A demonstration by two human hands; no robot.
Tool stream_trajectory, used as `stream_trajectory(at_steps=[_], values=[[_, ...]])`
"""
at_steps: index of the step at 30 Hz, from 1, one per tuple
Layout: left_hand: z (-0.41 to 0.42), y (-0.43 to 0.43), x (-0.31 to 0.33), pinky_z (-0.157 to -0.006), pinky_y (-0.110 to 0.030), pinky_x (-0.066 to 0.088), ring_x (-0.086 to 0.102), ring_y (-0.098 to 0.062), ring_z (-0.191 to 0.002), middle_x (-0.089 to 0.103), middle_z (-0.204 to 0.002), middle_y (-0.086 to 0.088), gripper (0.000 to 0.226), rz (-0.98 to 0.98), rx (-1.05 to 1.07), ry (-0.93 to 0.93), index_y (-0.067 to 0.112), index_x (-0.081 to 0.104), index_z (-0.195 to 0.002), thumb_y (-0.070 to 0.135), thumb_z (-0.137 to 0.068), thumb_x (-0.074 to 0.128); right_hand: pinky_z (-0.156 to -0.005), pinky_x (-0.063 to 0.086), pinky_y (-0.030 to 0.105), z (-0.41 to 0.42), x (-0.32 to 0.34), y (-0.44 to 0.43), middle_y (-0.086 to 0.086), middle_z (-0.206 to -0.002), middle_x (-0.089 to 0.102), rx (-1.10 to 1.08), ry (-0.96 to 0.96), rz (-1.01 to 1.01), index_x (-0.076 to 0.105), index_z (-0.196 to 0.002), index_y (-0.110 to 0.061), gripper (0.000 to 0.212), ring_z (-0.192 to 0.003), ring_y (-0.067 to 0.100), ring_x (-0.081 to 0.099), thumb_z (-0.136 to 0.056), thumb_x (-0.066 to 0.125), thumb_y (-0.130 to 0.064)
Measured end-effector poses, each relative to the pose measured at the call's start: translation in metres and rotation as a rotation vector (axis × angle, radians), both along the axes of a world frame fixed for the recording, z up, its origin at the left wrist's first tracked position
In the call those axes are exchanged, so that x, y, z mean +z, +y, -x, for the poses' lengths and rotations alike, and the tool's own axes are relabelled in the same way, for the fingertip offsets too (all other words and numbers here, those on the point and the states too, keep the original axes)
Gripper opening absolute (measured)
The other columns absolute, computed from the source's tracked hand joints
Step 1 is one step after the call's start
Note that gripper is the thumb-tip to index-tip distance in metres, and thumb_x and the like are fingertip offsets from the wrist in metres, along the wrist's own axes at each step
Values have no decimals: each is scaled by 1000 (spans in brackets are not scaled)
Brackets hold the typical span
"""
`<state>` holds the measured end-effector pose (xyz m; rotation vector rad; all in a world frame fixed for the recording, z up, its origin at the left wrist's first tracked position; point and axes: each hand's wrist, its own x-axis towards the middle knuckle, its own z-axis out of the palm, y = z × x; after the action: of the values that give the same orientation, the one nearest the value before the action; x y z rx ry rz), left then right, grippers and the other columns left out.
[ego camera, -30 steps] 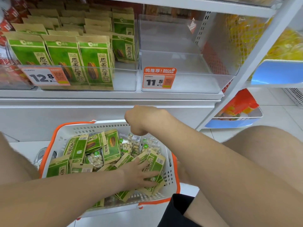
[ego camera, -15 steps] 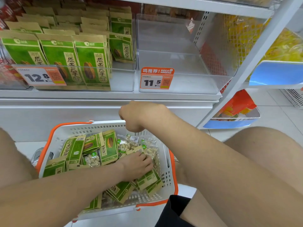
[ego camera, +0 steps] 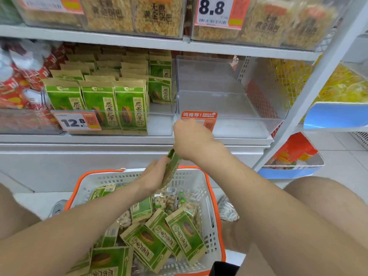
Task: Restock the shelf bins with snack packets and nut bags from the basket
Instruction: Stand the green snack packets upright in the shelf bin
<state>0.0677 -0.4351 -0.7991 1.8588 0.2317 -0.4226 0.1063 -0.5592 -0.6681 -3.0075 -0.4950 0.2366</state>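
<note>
left hand (ego camera: 154,175) is clasping green packet (ego camera: 171,168) edge-on over basket (ego camera: 209,186) | packet's long axis is tilting up toward right hand (ego camera: 192,141), curled at its top, grip unclear | matching bin (ego camera: 159,123) is sitting up-left, left hand nearer

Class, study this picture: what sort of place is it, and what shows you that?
Most likely a small shop or convenience store: shelf bins stocked with green snack packets, orange price tags on the bin fronts, and a shopping basket holding more stock.
</note>
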Motion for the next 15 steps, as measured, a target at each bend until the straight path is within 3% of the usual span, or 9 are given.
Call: stream_trajectory(at_steps=[4,7,10,13,15], values=[[3,-4,48,-65,-35,43,50,-21,-60,56,-66,-6,65,311,125,17,24,66,-56,45,-103,27,-73,45,37,-9,12,-3,19,-120,64,-105,-13,-192,54,-120,-9,25,-107,40,63,-100,59,-24],[2,-1,77,-69,-36,52,63,-29,-69,67,-79,-17,59,476,186,-56,10,72,-80,44,-103,29,-88,55,42,-11,24,0,14,-127,63,-159,136,-408,46,-141,-19,47,-111,36,63,-96,53,-28],[-5,8,92,-77,-45,56,70,-41,-79,71,-91,-30,72,581,191,-98,2,74,-107,53,-107,25,-89,60,44,-10,33,6,-1,-115,69,-170,227,-678,53,-129,-31,45,-102,22,69,-85,61,-31],[-13,17,101,-81,-42,63,77,-32,-89,79,-97,-16,65,444,224,-212,17,75,-114,67,-105,35,-85,63,44,-13,38,6,-2,-103,73,-145,250,-807,61,-113,-31,34,-92,16,73,-83,73,-22],[-18,25,103,-73,-32,60,77,-20,-86,80,-87,-1,48,219,241,-370,15,74,-103,57,-104,50,-86,63,45,-16,43,4,-3,-102,73,-128,170,-743,64,-110,-30,33,-94,17,73,-82,80,-21]])
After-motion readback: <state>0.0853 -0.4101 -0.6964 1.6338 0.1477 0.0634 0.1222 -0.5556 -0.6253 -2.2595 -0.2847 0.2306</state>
